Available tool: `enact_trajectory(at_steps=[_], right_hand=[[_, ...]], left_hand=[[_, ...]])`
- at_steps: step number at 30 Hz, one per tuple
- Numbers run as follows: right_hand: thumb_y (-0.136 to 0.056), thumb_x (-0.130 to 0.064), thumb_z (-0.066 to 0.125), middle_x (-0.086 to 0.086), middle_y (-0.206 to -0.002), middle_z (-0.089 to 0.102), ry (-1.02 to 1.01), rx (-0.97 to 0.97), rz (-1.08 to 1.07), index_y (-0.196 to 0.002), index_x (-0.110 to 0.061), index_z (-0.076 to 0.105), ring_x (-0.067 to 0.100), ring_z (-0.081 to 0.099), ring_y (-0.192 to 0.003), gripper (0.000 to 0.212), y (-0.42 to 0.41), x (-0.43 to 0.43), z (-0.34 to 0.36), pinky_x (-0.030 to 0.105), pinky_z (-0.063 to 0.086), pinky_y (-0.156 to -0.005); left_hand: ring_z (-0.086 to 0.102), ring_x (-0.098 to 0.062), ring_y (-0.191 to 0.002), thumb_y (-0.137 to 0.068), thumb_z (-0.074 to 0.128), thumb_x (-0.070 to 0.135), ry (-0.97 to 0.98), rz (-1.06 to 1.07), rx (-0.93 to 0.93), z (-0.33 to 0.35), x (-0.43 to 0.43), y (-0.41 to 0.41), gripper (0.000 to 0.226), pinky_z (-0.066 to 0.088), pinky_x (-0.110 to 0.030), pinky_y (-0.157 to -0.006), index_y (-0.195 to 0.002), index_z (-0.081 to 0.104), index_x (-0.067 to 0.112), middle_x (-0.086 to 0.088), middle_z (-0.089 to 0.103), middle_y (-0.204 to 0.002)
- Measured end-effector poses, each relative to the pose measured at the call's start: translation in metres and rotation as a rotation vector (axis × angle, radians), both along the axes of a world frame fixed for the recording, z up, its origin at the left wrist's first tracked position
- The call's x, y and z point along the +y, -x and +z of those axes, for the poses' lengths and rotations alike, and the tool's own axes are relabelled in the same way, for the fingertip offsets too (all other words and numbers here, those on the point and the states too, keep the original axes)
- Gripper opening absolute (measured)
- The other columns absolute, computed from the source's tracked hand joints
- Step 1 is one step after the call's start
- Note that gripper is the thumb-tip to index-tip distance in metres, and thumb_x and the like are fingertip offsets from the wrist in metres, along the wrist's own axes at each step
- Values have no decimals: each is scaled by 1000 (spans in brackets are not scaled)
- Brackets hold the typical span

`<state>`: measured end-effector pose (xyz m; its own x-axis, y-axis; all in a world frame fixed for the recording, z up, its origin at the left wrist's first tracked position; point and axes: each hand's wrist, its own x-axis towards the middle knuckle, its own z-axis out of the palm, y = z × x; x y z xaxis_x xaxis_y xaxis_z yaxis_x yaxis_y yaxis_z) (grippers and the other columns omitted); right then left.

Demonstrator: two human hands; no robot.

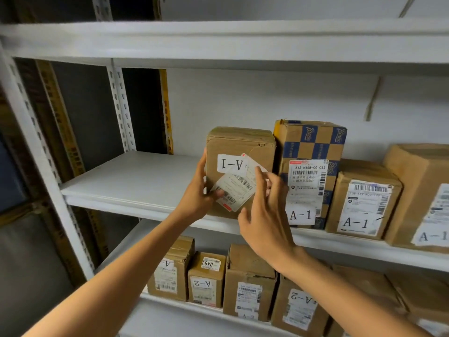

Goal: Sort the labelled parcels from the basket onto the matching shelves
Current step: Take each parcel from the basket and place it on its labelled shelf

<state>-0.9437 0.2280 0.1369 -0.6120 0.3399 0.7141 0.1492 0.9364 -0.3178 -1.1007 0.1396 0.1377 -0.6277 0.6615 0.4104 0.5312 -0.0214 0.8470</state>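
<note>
A brown cardboard parcel (239, 144) with an upside-down "A-1" label stands on the middle shelf (136, 181), leftmost of a row of A-1 parcels. My left hand (198, 193) grips its left edge, thumb on the front near the shipping label. My right hand (264, 215) hovers in front of the parcel's right side, fingers spread and relaxed, with nothing in them. To its right stand a blue-checked A-1 box (313, 147) and a brown A-1 box (364, 203). No basket is in view.
The shelf below (184, 306) carries a row of A-2 parcels (206, 280). A white upright post (121, 105) stands behind the left part of the middle shelf, which is bare. The top shelf board (218, 42) runs overhead. Another A-1 box (422, 198) sits far right.
</note>
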Motion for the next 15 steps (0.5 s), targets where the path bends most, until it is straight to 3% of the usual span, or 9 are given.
enact_trajectory(at_steps=[3, 6, 8, 11, 15], right_hand=[[-79, -9, 66, 12, -129, 47, -76, -76, 143, -139, -7, 38, 26, 51, -115, 66, 10, -8, 3, 28, 51, -82], [-91, -14, 55, 3, -119, 57, 42, -299, 373, -133, -18, 43, 16, 55, -102, 43, 26, -17, 6, 24, 46, -78], [-92, -17, 56, 1, -114, 58, 33, -399, 461, -127, -18, 47, 15, 54, -97, 36, 38, -24, 3, 24, 43, -74], [-91, -22, 59, 0, -115, 57, -5, -494, 596, -125, -18, 49, 13, 53, -95, 36, 47, -43, -3, 20, 39, -71], [-86, -25, 63, 3, -117, 58, -77, -602, 802, -121, -16, 54, 18, 56, -103, 37, 47, -83, -13, 35, 51, -88]], left_hand=[[53, -11, -117, -83, 66, -3, 94, 160, 48, -1, -22, -10, 81, 54, -22, -82, -147, 28, 29, 1, 51, -128], [59, -16, -112, -86, 66, 1, 226, 345, 168, -8, -64, -23, 53, 55, -24, -87, -133, 51, 21, -2, 60, -120], [62, -14, -107, -86, 67, 6, 344, 462, 218, -9, -98, -35, 49, 55, -30, -89, -130, 54, 21, -2, 64, -116], [64, -14, -105, -86, 67, 19, 668, 659, 385, -11, -145, -59, 44, 54, -29, -88, -128, 55, 21, 1, 66, -118], [63, -14, -101, -84, 67, 33, 971, 876, 348, -26, -199, -117, 40, 52, -28, -79, -122, 58, 28, 5, 63, -116]])
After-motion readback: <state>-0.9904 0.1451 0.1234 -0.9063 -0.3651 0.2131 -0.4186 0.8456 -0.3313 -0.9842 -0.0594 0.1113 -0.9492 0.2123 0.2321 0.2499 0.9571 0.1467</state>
